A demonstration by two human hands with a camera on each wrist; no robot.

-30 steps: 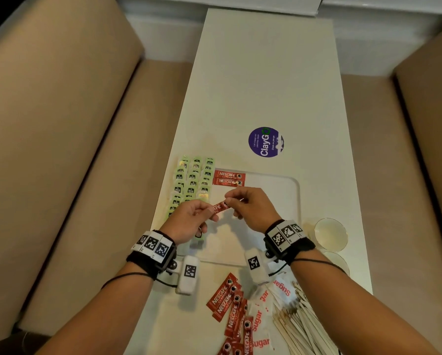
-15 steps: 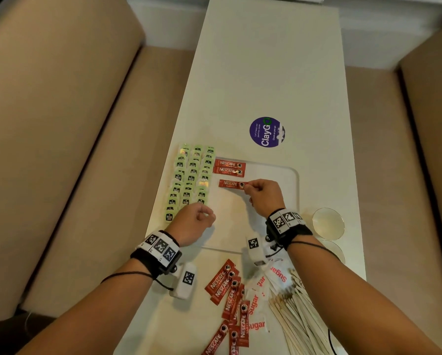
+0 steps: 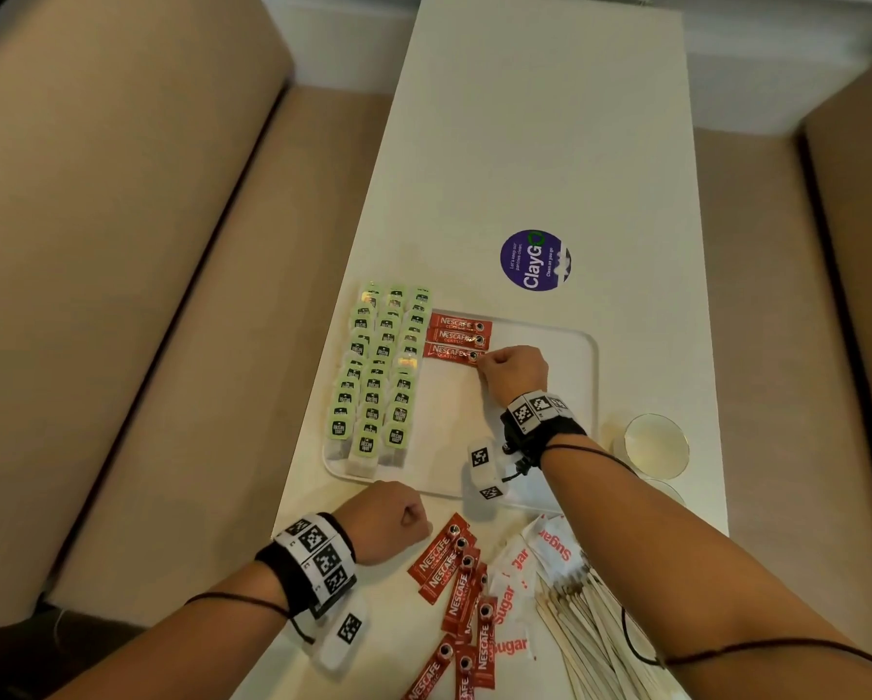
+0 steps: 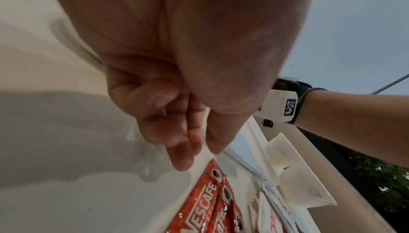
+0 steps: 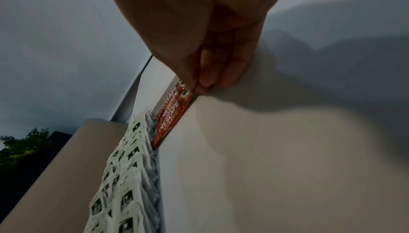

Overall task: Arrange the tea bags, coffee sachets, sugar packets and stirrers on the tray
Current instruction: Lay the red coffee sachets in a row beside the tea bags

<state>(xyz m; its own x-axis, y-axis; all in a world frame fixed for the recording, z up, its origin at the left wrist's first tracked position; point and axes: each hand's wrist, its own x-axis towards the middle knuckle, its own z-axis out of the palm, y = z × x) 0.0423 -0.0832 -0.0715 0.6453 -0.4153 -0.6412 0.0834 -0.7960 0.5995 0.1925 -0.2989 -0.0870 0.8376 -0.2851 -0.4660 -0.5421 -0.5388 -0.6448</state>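
Note:
A white tray holds rows of green-tagged tea bags on its left side. Beside them lie three red coffee sachets in a stack of rows. My right hand pinches the right end of the nearest sachet, which lies flat on the tray against the tea bags. My left hand hovers curled and empty just past the tray's near edge, over the loose coffee sachets. Sugar packets and wooden stirrers lie on the table nearby.
A long white table runs between two beige benches. A round purple sticker sits beyond the tray. Two clear glasses stand to the right of the tray, close to my right forearm.
My left hand let go of the sachet and drew back to the loose pile. My right hand carried the sachet forward and laid it below the other two.

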